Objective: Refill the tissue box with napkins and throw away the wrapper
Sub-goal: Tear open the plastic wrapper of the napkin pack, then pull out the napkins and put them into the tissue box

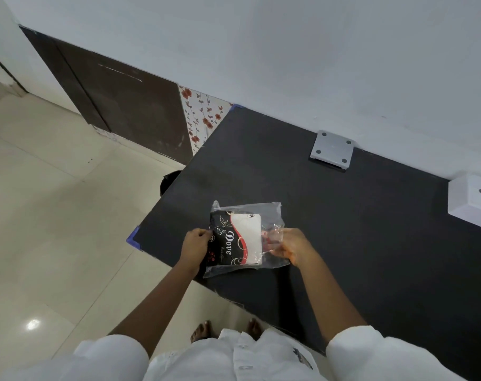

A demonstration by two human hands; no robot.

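Broad matte black tabletop [343, 215] is carrying everything. White square tissue box with oval slot [471, 200] is sitting at its far right edge, well apart from the work. Clear plastic wrapper holding a black, red and white napkin pack [240, 239] is lying near the front edge. Left hand [196, 243] is pinching the pack's left side; right hand [287, 244] is gripping the loose plastic end. Step looks like opening; next calls for pulling the film apart.

"dove" on napkin pack [235, 240]
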